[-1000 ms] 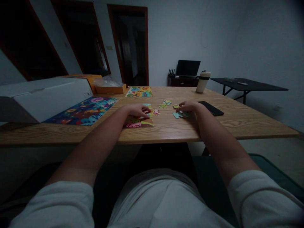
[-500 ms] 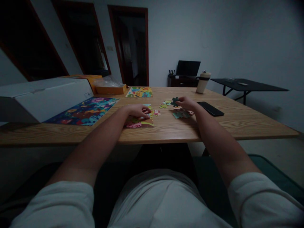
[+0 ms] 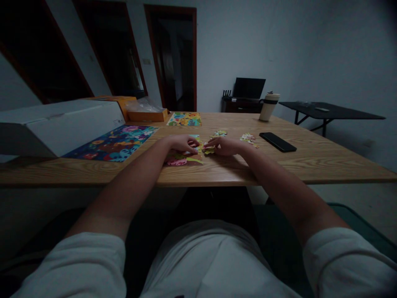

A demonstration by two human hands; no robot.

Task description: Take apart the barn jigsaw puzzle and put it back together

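My left hand [image 3: 182, 144] rests on a partly joined jigsaw puzzle [image 3: 178, 160] with pink, yellow and green printing near the table's front edge. Its fingers are bent and a little apart, the tips touching the puzzle. At the puzzle's right edge, my right hand [image 3: 228, 146] has its fingers closed on a yellowish puzzle piece [image 3: 208, 151]; its exact outline is hard to make out. Loose puzzle pieces [image 3: 219, 133] lie just behind the right hand. Another cluster of pale and pink pieces [image 3: 248, 137] sits beyond my right wrist, partly covered by the forearm.
A dark blue picture sheet [image 3: 114, 142] lies left, beside a large white box [image 3: 68, 124]. Behind are an orange tray [image 3: 147, 116] with clear plastic and a bright picture sheet [image 3: 185, 119]. A black phone [image 3: 277, 142] and a lidded cup [image 3: 269, 107] stand to the right.
My right hand has moved left and nearer, from the right-hand pieces to the puzzle's edge. The dark green piece it held is out of sight. My left hand has stayed on the puzzle.
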